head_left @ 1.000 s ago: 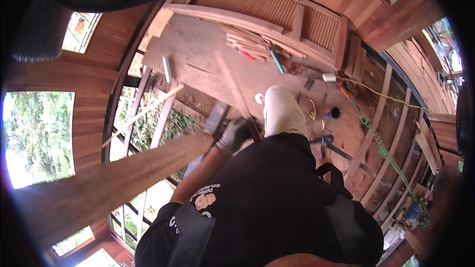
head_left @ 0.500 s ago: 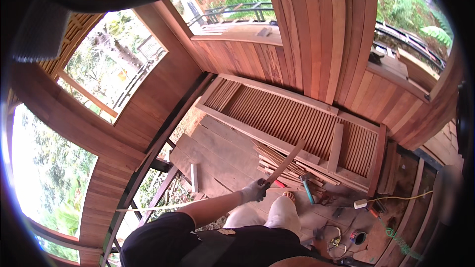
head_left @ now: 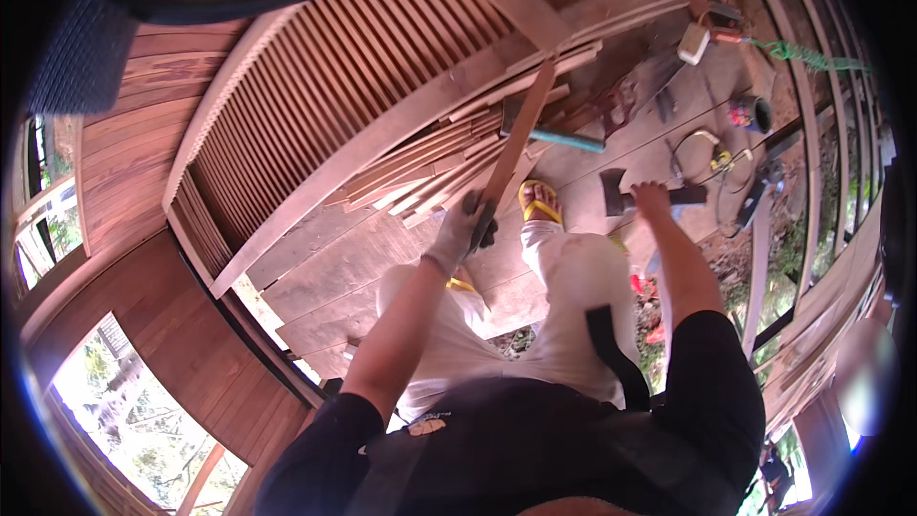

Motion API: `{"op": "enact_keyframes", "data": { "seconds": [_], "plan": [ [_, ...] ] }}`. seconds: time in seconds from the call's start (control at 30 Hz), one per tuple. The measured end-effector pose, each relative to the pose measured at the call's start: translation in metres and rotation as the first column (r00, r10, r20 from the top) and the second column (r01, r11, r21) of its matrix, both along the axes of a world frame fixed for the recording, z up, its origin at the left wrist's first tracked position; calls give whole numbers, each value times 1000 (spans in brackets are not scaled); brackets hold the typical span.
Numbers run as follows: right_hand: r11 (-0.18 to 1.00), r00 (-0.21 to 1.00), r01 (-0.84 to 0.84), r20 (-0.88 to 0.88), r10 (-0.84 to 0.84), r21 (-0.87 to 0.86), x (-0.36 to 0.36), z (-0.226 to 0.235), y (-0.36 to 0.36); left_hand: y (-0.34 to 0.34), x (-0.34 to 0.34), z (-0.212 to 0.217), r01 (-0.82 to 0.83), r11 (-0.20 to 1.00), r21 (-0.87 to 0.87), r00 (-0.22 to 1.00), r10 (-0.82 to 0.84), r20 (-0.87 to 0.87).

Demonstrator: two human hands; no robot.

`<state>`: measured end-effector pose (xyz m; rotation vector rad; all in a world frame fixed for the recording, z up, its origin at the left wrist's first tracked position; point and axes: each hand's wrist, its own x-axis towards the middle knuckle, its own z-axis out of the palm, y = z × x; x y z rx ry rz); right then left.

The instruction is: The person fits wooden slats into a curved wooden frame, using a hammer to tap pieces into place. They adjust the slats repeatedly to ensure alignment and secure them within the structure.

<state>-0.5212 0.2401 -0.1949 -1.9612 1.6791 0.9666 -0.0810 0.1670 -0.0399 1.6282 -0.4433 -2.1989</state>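
In my gloved left hand (head_left: 460,231) is the lower end of a long, flat wooden strip (head_left: 521,134), its fingers closed round it. The strip slants up and away to the right, its far end in front of the slatted panel's frame. My bare right hand (head_left: 651,202) closes round the dark handle of a hatchet (head_left: 613,193). The blade points left, and the handle reaches out to the right of my fist. Whether the hatchet still rests on the floor I cannot tell. A hammer (head_left: 568,140) with a teal handle lies beyond, its head partly behind the strip.
A big slatted wooden panel (head_left: 373,57) stands ahead, with a pile of thin wood strips (head_left: 420,172) at its foot. Right of me are a round tin (head_left: 750,115), a white power socket block (head_left: 693,43), and green cord (head_left: 807,55). Gaps open beside the floorboards (head_left: 330,253).
My view has turned down and to the right. My right hand has come into view, on the hatchet. My left hand still holds the wooden strip.
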Motion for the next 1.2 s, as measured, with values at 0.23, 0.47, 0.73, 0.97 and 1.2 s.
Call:
{"op": "enact_keyframes", "data": {
  "seconds": [0.23,0.47,0.73,0.97,1.2],
  "plan": [
    [962,997,-58,42,72,-267,-5,-70,8,-75,23,-79,186,959,-214,933,-241,-269],
    [984,703,24,703,110,-177,248,-75,-29,-69,72,-107,447,741,-501,891,-415,182],
    [655,340,-235,571,747,-718,349,-123,-19,-57,81,-104,269,840,-471,944,-328,-47],
    [885,594,-253,659,461,-391,318,-95,-30,-67,66,-115,403,810,-427,907,-414,69],
    [639,585,740,672,-453,-213,213,46,-3,-47,51,-70,272,906,-323,942,-320,-103]
  ]
}}
